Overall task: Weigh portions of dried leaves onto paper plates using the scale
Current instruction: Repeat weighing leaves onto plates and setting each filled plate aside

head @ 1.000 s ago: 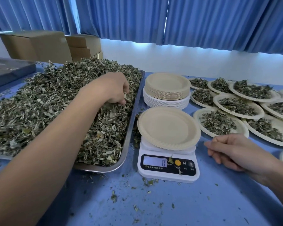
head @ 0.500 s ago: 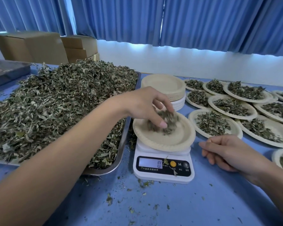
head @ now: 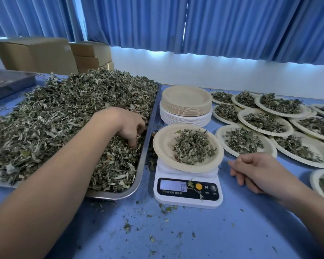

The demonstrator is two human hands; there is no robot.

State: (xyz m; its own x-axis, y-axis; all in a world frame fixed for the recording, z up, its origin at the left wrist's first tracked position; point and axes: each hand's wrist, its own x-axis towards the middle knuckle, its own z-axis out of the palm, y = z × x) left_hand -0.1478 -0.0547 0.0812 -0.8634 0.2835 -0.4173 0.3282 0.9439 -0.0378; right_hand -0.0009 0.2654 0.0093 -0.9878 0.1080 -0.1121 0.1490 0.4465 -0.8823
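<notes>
Here, our left hand sunk in the tray of dried leaves, fingertips buried, we cannot tell its grip, right hand loosely curled and empty beside the scale, whose paper plate carries a leaf portion.

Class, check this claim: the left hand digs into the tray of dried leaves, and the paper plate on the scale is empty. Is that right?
Not quite. The head view shows the paper plate on the scale holding a heap of dried leaves, not empty. The left hand does dig into the loose leaves in the tray.
</notes>
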